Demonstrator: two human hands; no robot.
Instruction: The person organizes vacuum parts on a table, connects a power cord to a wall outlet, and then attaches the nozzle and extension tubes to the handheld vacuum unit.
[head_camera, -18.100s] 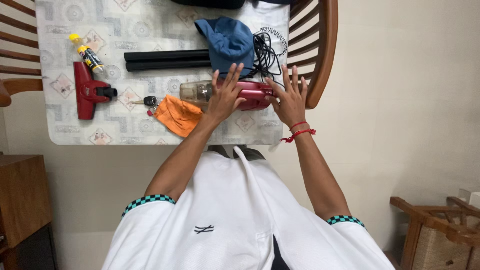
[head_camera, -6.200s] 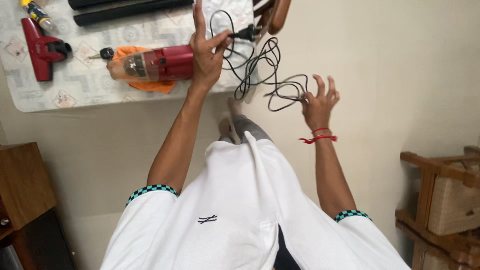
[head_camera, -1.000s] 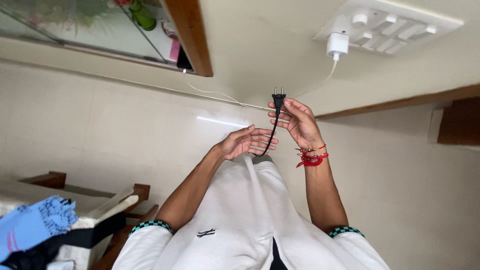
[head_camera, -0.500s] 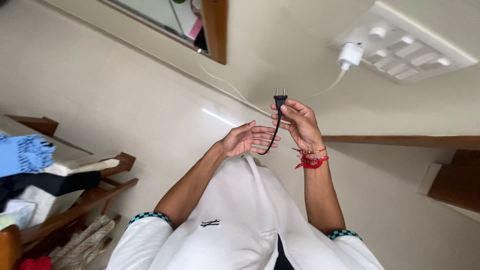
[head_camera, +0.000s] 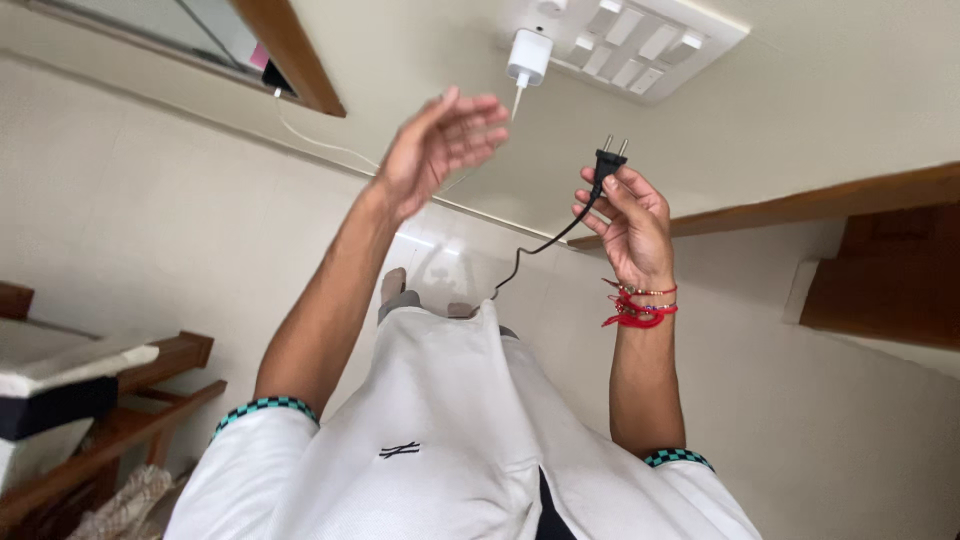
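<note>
My right hand (head_camera: 625, 215) grips a black two-pin plug (head_camera: 608, 162) with its pins pointing up toward the wall. The plug's black cord (head_camera: 530, 250) trails down to the left toward my body. My left hand (head_camera: 440, 145) is raised with fingers spread and holds nothing; it reaches toward a white charger (head_camera: 528, 55) plugged into the white switch and socket panel (head_camera: 640, 40) on the wall. The plug sits a little below and to the right of the charger.
A thin white cable (head_camera: 320, 140) runs from the charger toward a wooden-framed opening (head_camera: 290, 55) at the upper left. A wooden chair with cushion (head_camera: 90, 400) stands at the lower left. A wooden ledge (head_camera: 830, 200) runs along the right wall.
My left hand let go of the cord and rose toward the charger on the panel. My right hand lifted the plug closer to the panel. The view tilted up.
</note>
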